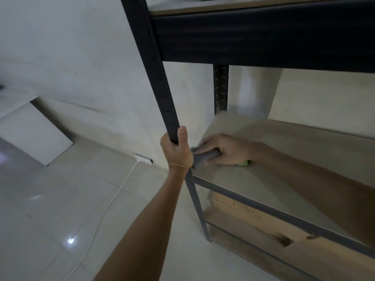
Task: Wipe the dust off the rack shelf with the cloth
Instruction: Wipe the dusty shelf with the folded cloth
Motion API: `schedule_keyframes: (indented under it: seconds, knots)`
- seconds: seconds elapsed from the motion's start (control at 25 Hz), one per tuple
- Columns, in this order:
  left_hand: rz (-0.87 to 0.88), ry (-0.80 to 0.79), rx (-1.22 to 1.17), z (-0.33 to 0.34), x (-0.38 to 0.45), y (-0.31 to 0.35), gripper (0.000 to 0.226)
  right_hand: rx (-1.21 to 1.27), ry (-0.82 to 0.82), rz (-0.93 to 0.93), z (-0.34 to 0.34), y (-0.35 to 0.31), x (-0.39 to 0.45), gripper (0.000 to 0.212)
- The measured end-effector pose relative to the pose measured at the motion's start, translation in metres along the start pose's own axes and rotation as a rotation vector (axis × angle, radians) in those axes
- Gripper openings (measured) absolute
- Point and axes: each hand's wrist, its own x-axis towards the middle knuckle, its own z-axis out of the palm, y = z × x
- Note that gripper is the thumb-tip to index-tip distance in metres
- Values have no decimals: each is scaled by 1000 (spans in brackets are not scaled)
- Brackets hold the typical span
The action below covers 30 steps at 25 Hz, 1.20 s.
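Observation:
A dark metal rack stands against a pale wall. Its pale shelf board lies at mid height. My left hand grips the rack's front left upright post, thumb up along it. My right hand reaches in over the shelf near its front left corner and holds a grey cloth against the board, fingers curled over the bunched fabric. A bit of green shows under the wrist; I cannot tell what it is.
Another shelf sits overhead behind a wide dark beam. A cardboard box lies on the lowest shelf. On the tiled floor at left, a white power strip with its cable and a leaning white panel.

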Motion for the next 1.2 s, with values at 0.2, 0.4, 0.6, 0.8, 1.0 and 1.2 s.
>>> schedule_keyframes:
  seconds: [0.2,0.4,0.6,0.8,1.0,1.2]
  knots:
    - [-19,23,6,2,0,0,44,-122,216,313,-9,25,29,45]
    - [-27,10,46,2,-2,1,60,-7,210,90,28,-15,-12,44]
    - [1,10,86,2,-2,5,55,161,142,68,16,-24,-11,36]
    - [11,-1,104,1,-3,7,56,143,93,69,27,-33,-16,32]
    - [-15,-4,65,1,-3,11,74,80,116,129,12,-32,1,36]
    - [-3,-17,35,1,-3,13,73,211,-60,208,10,-45,-30,34]
